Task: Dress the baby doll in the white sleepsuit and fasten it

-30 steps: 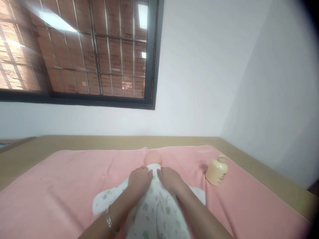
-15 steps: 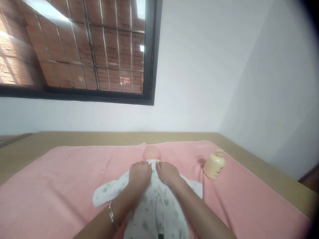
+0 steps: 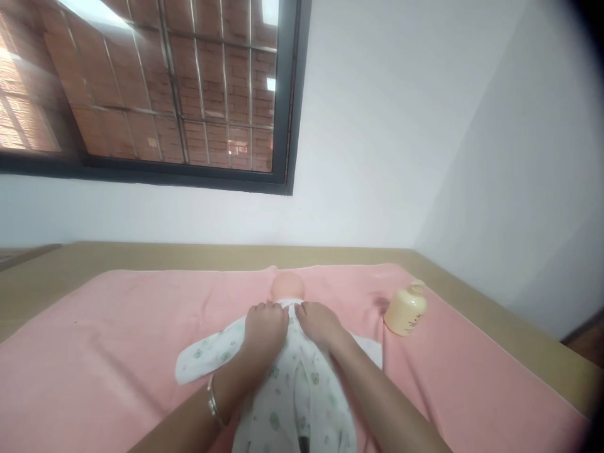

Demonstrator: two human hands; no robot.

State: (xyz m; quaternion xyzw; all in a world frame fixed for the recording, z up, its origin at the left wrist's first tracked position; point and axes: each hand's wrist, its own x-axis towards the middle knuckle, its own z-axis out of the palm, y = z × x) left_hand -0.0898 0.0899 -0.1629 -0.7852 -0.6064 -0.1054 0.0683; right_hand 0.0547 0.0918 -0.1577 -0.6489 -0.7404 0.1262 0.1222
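Note:
A baby doll (image 3: 287,286) lies on a pink blanket (image 3: 136,340), its head toward the wall. It is dressed in a white baby outfit (image 3: 295,390) with a small green print, the sleeves spread to both sides. My left hand (image 3: 267,327), with a silver bangle on the wrist, has its fingers closed on the outfit left of the neckline. Mirroring it, my right hand (image 3: 319,321) pinches the fabric on the right of the neckline. The front of the outfit is partly folded between my forearms. The doll's body is hidden under the cloth.
A cream-coloured pump bottle (image 3: 406,310) stands on the blanket to the right. Under the blanket is a tan table surface (image 3: 226,255), bordered by a white wall (image 3: 368,126). A dark-framed window (image 3: 285,113) with metal bars is at the upper left.
The view has tilted down slightly, so the scene sits a little differently in the picture. Both hands keep their hold at the neckline with hardly any movement.

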